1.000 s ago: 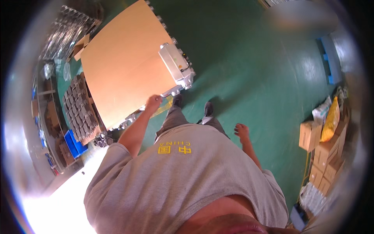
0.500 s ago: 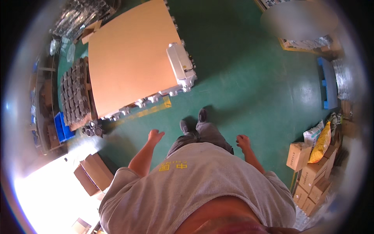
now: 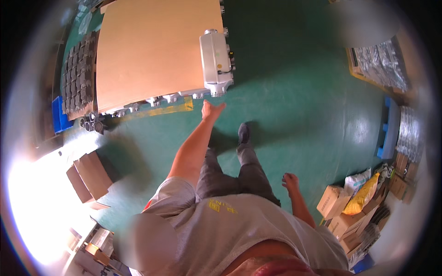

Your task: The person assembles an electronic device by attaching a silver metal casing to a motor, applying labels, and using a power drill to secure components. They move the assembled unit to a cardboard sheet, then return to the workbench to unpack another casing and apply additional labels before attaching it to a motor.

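Green floor (image 3: 299,106); one casting (image 3: 215,57) already on the board (image 3: 149,50), seemingly not yet gripped.
Left hand (image 3: 212,110) spread, holding nothing, casting just beyond its fingers; right hand (image 3: 290,181) well apart, loosely curled, whether holding anything I cannot tell.

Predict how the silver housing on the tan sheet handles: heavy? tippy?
Silver housing is probably stiff and heavy: it looks cast. Smooth flanks may be slippery. Lying at the edge of the tan sheet, it could tip if pushed outward.
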Demonstrator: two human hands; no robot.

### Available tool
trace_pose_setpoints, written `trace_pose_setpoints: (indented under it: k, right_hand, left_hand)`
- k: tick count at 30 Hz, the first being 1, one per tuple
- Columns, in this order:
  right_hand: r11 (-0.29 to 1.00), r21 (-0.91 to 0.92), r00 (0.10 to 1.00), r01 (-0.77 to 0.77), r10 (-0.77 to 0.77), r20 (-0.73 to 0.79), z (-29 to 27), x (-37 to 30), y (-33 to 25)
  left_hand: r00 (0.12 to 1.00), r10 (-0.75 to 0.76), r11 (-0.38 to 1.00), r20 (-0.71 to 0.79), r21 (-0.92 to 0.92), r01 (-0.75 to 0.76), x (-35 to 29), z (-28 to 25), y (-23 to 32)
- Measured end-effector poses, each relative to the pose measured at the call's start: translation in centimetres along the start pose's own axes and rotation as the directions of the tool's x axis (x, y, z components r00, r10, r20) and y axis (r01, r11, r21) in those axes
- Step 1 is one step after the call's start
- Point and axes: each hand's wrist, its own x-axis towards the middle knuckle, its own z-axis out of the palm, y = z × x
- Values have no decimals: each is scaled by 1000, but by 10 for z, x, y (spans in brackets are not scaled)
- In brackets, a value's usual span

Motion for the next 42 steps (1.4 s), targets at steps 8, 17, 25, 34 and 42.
trace_pose_setpoints:
  k: [8,17,25,34,42]
  right_hand:
    - [979,26,978,-203,204,-37,-48,16,42]
    - [981,50,981,-187,184,55,-21,28,22]
    - [979,52,979,-196,192,74,-4,27,14]
    - [982,11,980,-187,186,76,3,35,6]
    - [987,13,984,-159,157,86,10,41,-4]
  left_hand:
    - [972,-225,956,-61,-208,208,55,42,56]
    - [991,-133,955,-1,-268,127,70,49,46]
    - [994,-110,963,-12,-249,103,65,43,48]
    - [994,-110,971,-14,-215,104,72,50,36]
    - [996,-89,978,32,-187,93,79,49,28]
